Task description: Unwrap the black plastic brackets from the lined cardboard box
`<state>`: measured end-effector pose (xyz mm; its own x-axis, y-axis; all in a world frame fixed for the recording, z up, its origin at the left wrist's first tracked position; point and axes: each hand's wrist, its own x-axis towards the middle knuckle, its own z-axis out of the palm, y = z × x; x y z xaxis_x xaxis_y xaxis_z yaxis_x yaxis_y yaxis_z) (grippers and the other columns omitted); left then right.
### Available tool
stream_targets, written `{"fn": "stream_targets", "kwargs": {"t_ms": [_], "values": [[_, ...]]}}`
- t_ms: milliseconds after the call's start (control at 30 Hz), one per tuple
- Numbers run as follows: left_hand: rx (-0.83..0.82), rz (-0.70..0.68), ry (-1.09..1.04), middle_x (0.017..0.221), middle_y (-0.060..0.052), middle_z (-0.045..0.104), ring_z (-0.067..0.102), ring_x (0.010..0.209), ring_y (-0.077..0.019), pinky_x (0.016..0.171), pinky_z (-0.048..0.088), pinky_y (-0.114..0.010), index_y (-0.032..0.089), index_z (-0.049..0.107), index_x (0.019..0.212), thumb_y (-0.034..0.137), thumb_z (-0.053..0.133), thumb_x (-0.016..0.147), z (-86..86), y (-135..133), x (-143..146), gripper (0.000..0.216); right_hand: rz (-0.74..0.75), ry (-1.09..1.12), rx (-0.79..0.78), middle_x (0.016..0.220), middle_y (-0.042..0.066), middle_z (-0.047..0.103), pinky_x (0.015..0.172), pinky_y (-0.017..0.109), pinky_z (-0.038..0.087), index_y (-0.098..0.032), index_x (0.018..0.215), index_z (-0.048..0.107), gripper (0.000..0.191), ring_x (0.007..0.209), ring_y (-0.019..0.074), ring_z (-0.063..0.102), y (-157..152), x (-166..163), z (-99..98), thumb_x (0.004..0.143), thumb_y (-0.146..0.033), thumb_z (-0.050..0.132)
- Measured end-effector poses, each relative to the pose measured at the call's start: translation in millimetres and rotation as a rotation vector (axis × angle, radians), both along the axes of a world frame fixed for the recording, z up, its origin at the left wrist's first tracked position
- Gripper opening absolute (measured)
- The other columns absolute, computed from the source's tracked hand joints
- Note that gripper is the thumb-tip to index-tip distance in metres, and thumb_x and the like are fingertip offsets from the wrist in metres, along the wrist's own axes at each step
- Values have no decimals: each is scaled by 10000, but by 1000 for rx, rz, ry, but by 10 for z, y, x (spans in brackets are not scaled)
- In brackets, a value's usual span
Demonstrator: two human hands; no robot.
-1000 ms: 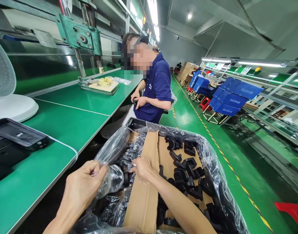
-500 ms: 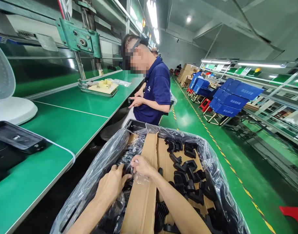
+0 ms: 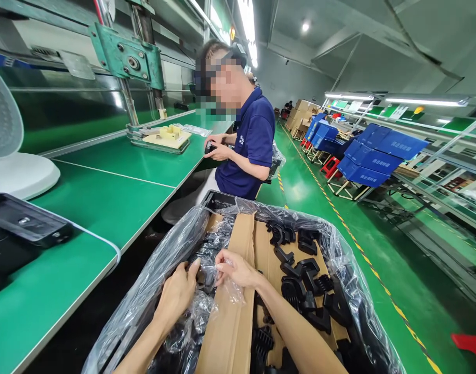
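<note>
A bin lined with a clear plastic bag [image 3: 341, 259] stands in front of me, filled with several black plastic parts [image 3: 304, 280]. A brown cardboard divider [image 3: 232, 322] runs down its middle. My left hand [image 3: 177, 293] reaches into the left compartment, fingers curled over bagged black parts and crinkled film [image 3: 199, 306]. My right hand [image 3: 236, 270] rests on the divider's top edge and pinches a piece of that clear film between thumb and fingers. The two hands nearly touch.
A green workbench [image 3: 117, 192] runs along my left, with a black device [image 3: 23, 228], a white fan base [image 3: 22, 174] and a yellow jig [image 3: 166, 136] under a green press [image 3: 124, 59]. A co-worker in a blue shirt [image 3: 248, 150] sits beyond the bin. Blue crates [image 3: 370, 156] line the right aisle.
My left hand let go of the bag's outer rim and moved right and down into the left compartment. My right hand stayed on the divider, now lifting loose film.
</note>
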<state>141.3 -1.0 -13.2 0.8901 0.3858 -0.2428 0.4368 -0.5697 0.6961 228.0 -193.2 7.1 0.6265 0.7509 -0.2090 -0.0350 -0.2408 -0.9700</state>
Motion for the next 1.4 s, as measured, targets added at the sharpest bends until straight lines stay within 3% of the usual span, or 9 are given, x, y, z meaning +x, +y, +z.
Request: {"fn": "stream_targets", "kwargs": {"t_ms": [100, 267, 367, 500, 667, 867, 1000, 1300, 1400], "values": [[-47, -26, -24, 1077, -90, 713, 697, 996, -229, 985, 546, -452, 134, 633, 1217, 605, 470, 1016, -47, -18, 32, 537, 65, -76, -59, 862, -27, 600, 754, 244, 551, -184, 933, 542, 44, 794, 138, 694, -44, -33, 74, 973, -173, 557], [-4, -51, -79, 1009, -79, 715, 695, 952, -212, 943, 552, -416, 145, 674, 1113, 499, 563, 1007, 1, -61, -8, 386, 89, -196, -290, 918, 13, 660, 674, 254, 561, -127, 972, 633, 59, 700, 119, 643, -1, 11, 22, 1003, -170, 609], [49, -110, -158, 1003, -75, 711, 684, 952, -218, 943, 527, -424, 161, 673, 1107, 442, 475, 1042, 111, -126, -66, 350, -21, -299, -443, 974, 40, 684, 748, 317, 597, -130, 1140, 639, 208, 777, 151, 673, 129, 125, -15, 1085, -284, 511], [71, -195, -288, 1110, -48, 684, 655, 986, -190, 891, 476, -338, 212, 618, 1120, 434, 333, 1055, 280, -259, -161, 368, -151, -481, -668, 1171, 87, 654, 983, 470, 554, -144, 1187, 649, 272, 1089, 245, 648, 372, 273, -99, 1017, -356, 652], [141, -89, -193, 579, 29, 475, 481, 572, -168, 609, 322, -307, 219, 448, 681, 587, 353, 1015, 293, -256, -234, 506, -174, -588, -809, 1139, 88, 653, 962, 473, 559, -141, 1182, 643, 349, 1045, 249, 653, 616, 317, -261, 968, -406, 716], [137, -219, -211, 632, 46, 439, 442, 606, -124, 630, 327, -262, 189, 359, 623, 367, 580, 953, 78, -218, -144, 436, -240, -705, -675, 1403, 112, 530, 1039, 518, 510, -192, 1388, 534, 428, 1119, 258, 617, 777, 566, -385, 1010, -357, 646], [165, -325, -250, 686, 38, 441, 434, 647, -133, 668, 328, -281, 183, 420, 686, 287, 514, 994, 45, -244, -95, 339, -227, -611, -566, 1240, 88, 633, 998, 469, 543, -153, 1159, 662, 283, 1088, 239, 636, 911, 856, -526, 982, -369, 704], [154, -292, -209, 959, -24, 470, 421, 612, -140, 616, 197, -338, 213, 431, 835, 270, 307, 1007, 88, -185, -143, 219, -660, -266, -277, 1005, 52, 666, 790, 335, 597, -125, 1075, 653, 270, 860, 169, 664, 762, 1271, -669, 1030, -391, 636], [86, -263, -190, 859, -22, 541, 506, 639, -188, 624, 240, -340, 235, 422, 873, 316, 322, 998, 79, -191, -120, 179, -746, -114, -137, 930, 31, 646, 667, 267, 574, -124, 1079, 637, 300, 734, 131, 630, 670, 1316, -613, 1039, -421, 616]]}}
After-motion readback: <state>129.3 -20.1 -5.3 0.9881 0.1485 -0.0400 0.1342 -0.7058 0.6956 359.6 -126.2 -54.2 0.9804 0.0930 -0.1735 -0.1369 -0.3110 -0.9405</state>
